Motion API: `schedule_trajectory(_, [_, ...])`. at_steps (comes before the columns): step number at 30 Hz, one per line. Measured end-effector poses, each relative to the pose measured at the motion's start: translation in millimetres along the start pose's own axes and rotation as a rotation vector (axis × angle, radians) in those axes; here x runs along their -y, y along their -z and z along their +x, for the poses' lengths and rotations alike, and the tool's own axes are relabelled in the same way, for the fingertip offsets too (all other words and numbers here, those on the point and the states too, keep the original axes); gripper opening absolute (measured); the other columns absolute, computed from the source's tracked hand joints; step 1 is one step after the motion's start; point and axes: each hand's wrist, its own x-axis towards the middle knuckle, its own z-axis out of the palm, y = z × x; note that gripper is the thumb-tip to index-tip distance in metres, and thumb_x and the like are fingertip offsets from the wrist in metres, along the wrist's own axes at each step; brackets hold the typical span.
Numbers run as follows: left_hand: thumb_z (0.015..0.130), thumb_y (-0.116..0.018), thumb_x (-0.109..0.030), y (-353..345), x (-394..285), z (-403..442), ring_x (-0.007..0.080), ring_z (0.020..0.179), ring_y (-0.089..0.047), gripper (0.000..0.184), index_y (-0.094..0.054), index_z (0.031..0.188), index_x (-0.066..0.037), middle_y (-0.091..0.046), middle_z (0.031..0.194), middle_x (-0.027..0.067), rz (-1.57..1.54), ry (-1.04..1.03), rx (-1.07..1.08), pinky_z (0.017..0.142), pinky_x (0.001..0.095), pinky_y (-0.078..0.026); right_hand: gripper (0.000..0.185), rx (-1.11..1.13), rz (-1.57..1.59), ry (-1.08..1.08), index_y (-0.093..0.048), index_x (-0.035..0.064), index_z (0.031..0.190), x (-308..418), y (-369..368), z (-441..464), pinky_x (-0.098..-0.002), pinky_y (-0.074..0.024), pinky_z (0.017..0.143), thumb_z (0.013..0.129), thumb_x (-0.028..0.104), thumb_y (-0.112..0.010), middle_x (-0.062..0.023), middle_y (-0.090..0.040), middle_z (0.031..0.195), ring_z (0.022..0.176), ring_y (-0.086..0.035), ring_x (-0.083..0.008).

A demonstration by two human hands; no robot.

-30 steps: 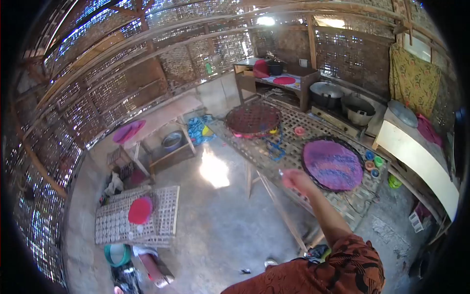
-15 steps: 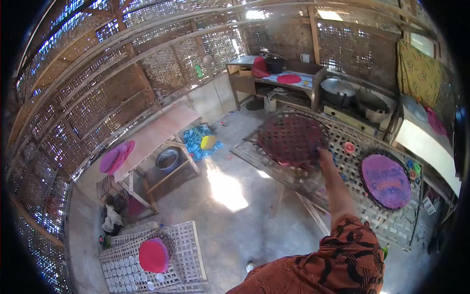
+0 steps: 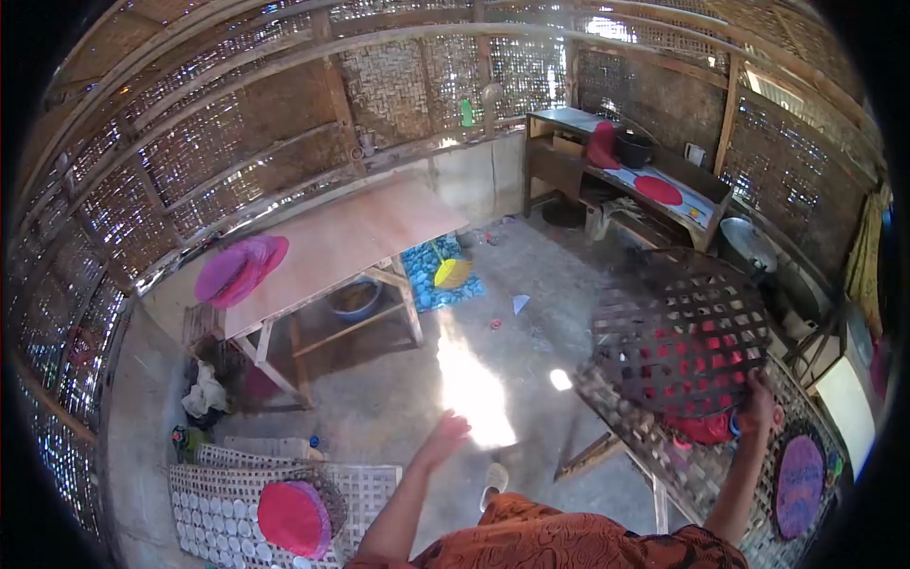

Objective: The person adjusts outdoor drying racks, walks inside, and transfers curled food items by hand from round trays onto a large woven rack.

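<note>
My right hand (image 3: 756, 406) grips the edge of a dark, round woven bamboo tray (image 3: 635, 332), which is tilted up on the right. Red shows through its open lattice. Just below its lower edge, part of a red round piece (image 3: 703, 431) is visible; how it lies against the tray I cannot tell. Under them stands a table with a woven bamboo top (image 3: 706, 493). My left hand (image 3: 444, 441) is raised over the floor with its fingers stretched out, holding nothing. Near it, on a lattice panel at the lower left, lies a stack of pink and red rounds (image 3: 292, 520).
A wooden table (image 3: 351, 223) on the left bears pink rounds (image 3: 242, 270). Rows of small white cups (image 3: 218, 522) stand at lower left. A purple round (image 3: 801, 486) lies at the right. A shelf (image 3: 559, 166) and a large pot (image 3: 747, 245) stand at the back.
My view has turned left. The woven tray has swung from lying nearly flat to a steeper tilt in my right hand. My left hand has come into view.
</note>
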Motion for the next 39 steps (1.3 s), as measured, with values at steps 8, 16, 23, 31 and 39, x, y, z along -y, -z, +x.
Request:
schedule_trajectory(8, [0.090, -0.061, -0.031, 3.8, -151.7, 183.2, 0.0238, 0.090, -0.064, 0.032, -0.054, 0.116, -0.014, -0.063, 0.109, 0.0070, -0.483, 0.033, -0.160, 0.079, 0.0381, -0.055, 0.032, 0.232, -0.180, -0.406, -0.050, 0.0048, 0.113, -131.2, -265.4, 85.2, -0.0278, -0.0491, 0.069, 0.088, 0.021, -0.062, -0.0031, -0.056, 0.091, 0.077, -0.054, -0.0122])
schedule_trajectory(16, [0.092, -0.053, -0.028, 307.9, -155.9, 343.6, 0.0176, 0.090, -0.057, 0.039, -0.052, 0.127, -0.011, -0.058, 0.114, 0.0054, -0.514, -0.375, -0.473, 0.075, 0.0325, -0.050, 0.047, 0.324, -0.200, -0.492, -0.049, 0.0107, 0.125, -255.8, -379.2, 191.5, -0.0267, -0.0494, 0.071, 0.089, 0.037, -0.063, -0.0044, -0.055, 0.112, 0.088, -0.058, -0.0125])
schedule_trajectory(23, [0.091, -0.053, -0.024, 356.8, -192.5, 573.6, 0.0170, 0.090, -0.056, 0.038, -0.051, 0.126, -0.011, -0.058, 0.111, 0.0051, -0.019, -0.249, -0.693, 0.074, 0.0317, -0.049, 0.044, -0.201, -1.043, 0.122, -0.055, 0.0056, 0.118, -303.4, -277.8, 270.1, -0.0332, -0.0504, 0.076, 0.080, 0.021, -0.069, -0.0121, -0.061, 0.106, 0.087, -0.061, -0.0252])
schedule_trajectory(31, [0.090, -0.054, -0.020, 305.0, -169.6, 748.6, 0.0164, 0.089, -0.055, 0.037, -0.051, 0.126, -0.010, -0.058, 0.108, 0.0047, 0.309, -0.145, -0.711, 0.073, 0.0309, -0.048, 0.048, -0.978, -1.462, -0.605, -0.049, 0.0085, 0.124, -177.3, -176.7, 261.6, -0.0567, -0.0288, 0.103, 0.080, 0.022, -0.062, -0.0216, -0.046, 0.131, 0.115, -0.051, -0.0384])
schedule_trajectory(39, [0.090, -0.054, -0.015, 162.0, -150.8, 850.4, 0.0157, 0.089, -0.055, 0.036, -0.051, 0.126, -0.010, -0.057, 0.105, 0.0044, 0.359, -0.421, -0.609, 0.073, 0.0301, -0.047, 0.046, -0.887, -1.489, -0.008, -0.052, 0.0072, 0.118, -208.3, -157.8, 257.2, -0.0460, -0.0464, 0.087, 0.074, 0.010, -0.063, -0.0221, -0.055, 0.113, 0.113, -0.051, -0.0401])
